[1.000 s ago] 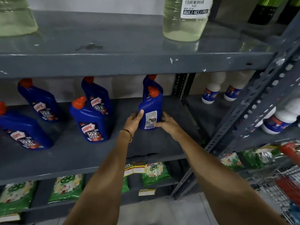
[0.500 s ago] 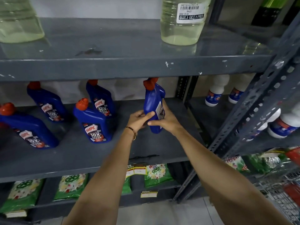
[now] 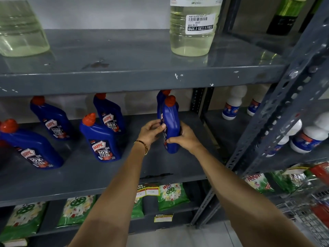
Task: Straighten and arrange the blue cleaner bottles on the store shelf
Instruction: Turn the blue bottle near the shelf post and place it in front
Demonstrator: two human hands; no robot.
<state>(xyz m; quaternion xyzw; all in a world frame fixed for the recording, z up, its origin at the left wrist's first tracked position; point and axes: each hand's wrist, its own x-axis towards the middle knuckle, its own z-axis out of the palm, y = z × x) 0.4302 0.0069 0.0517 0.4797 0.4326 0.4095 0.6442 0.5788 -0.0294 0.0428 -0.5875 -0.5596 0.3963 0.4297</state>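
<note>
Several blue cleaner bottles with red caps stand on the grey middle shelf (image 3: 89, 177). Both hands grip one blue bottle (image 3: 171, 122) at the shelf's right part; it stands upright with its narrow side towards me and its label turned left. My left hand (image 3: 151, 131) holds its left side, my right hand (image 3: 183, 137) wraps its lower right side. Right behind it another blue bottle (image 3: 160, 100) is partly hidden. To the left stand a front-middle bottle (image 3: 99, 139), a rear-middle bottle (image 3: 110, 114), a rear-left bottle (image 3: 49, 118) and a front-left bottle (image 3: 30, 147), labels facing me.
The upper shelf (image 3: 142, 77) carries clear jugs of pale liquid (image 3: 193, 32). A perforated upright post (image 3: 277, 122) bounds the shelf on the right; white bottles (image 3: 231, 104) stand beyond it. Green detergent packs (image 3: 170, 195) lie on the shelf below. A wire cart (image 3: 309, 218) is at lower right.
The held bottle has been turned from its back label facing me to narrow side on. It now stands just in front of the rear bottle. The view has tilted up a little.
</note>
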